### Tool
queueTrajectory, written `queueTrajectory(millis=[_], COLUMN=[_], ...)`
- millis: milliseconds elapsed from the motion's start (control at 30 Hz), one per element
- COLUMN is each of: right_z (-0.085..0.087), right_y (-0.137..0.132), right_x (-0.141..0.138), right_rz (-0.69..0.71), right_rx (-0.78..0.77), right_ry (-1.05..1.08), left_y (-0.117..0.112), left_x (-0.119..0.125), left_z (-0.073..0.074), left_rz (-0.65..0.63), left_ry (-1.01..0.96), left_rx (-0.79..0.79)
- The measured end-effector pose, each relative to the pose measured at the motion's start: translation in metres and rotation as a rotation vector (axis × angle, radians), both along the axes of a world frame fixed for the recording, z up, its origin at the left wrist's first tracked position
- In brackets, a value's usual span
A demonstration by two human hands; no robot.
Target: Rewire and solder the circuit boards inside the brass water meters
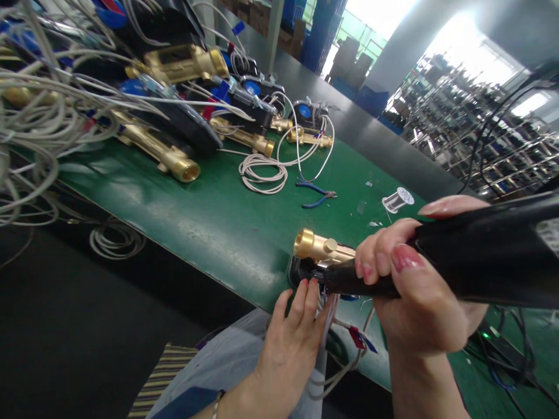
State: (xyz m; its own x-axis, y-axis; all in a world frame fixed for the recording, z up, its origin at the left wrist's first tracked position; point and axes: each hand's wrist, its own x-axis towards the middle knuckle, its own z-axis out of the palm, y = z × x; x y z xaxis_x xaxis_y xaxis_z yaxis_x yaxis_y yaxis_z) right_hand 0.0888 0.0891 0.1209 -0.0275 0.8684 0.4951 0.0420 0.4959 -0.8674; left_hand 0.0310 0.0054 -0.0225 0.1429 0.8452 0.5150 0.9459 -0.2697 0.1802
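Note:
My right hand [419, 285] is wrapped round a black electric screwdriver [489, 250]. Its narrow nose points left, onto the black housing [298, 272] of a meter with a threaded brass pipe body [323, 246]. My left hand [292, 331] holds the near edge of that housing, its fingertips pressed against it beside the tool's nose; the thumb is partly hidden. Grey cables [345, 372] with a red and a blue tag [357, 337] hang from the meter at the bench's front edge. The hands and the tool cover much of the meter, and the screwdriver's tip cannot be made out.
Blue-handled cutters [318, 194] and a solder wire spool [397, 199] lie on the green bench [196, 215]. Several brass meters [157, 145] and tangled grey cables [30, 134] are heaped at the left. A coiled cable [264, 174] lies near them. Black cords [519, 343] run at the right.

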Motion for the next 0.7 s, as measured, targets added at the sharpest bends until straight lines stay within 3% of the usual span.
queueTrajectory(millis=[233,700], right_z=[0.002,0.001], right_y=[0.010,0.016], right_x=[0.001,0.006], right_rz=[0.170,0.171], right_rx=[-0.014,0.039], right_ry=[0.130,0.079], left_y=[0.001,0.001], left_x=[-0.001,-0.003], left_z=[0.003,0.007], left_rz=[0.001,0.003], left_ry=[0.055,0.070], left_rx=[0.007,-0.011])
